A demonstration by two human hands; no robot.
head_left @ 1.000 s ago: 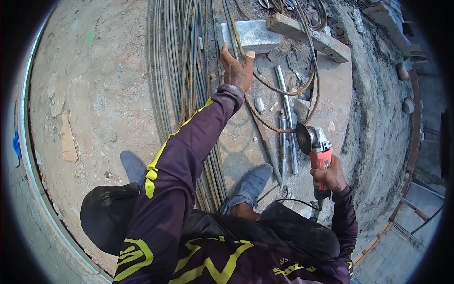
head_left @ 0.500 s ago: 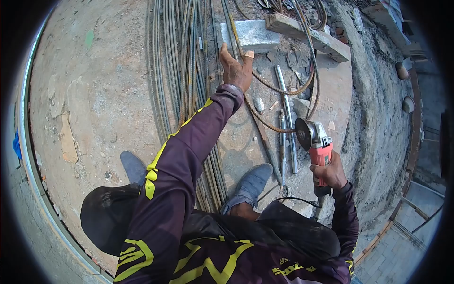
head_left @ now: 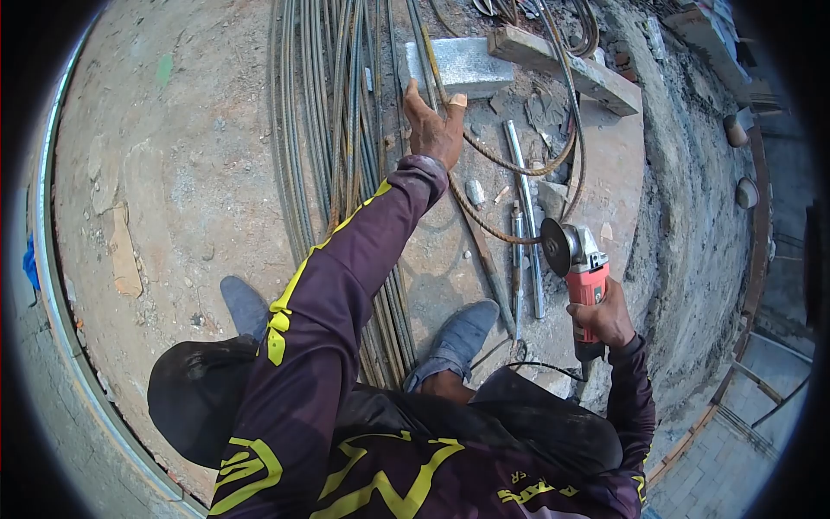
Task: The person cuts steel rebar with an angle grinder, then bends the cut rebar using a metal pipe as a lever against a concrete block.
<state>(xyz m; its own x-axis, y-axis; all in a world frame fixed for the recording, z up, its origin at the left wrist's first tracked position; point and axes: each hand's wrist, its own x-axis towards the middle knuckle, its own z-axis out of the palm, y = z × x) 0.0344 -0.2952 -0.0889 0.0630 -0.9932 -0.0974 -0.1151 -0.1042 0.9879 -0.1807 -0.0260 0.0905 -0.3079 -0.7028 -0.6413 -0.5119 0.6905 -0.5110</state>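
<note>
My right hand [head_left: 608, 316] is wrapped around the red body of an angle grinder [head_left: 588, 290], its fingers closed on the grip. The grinder's dark disc [head_left: 556, 246] stands upright, its edge right at a bent, rusty rebar [head_left: 493, 227]. My left hand [head_left: 435, 130] lies over the rebar farther up, by a silvery block [head_left: 467, 65]. The bar runs between thumb and forefinger, which are spread apart, and comes out below the wrist; the other fingers are mostly hidden. A light wrapping covers the thumb tip.
A bundle of long rebars [head_left: 324, 112] lies left of my arm. A wooden beam [head_left: 566, 69] rests against the block. Metal tubes [head_left: 525, 216] lie between the hands. My shoe [head_left: 458, 342] is near the grinder's black cord [head_left: 545, 365]. A rough concrete edge [head_left: 692, 208] runs along the right.
</note>
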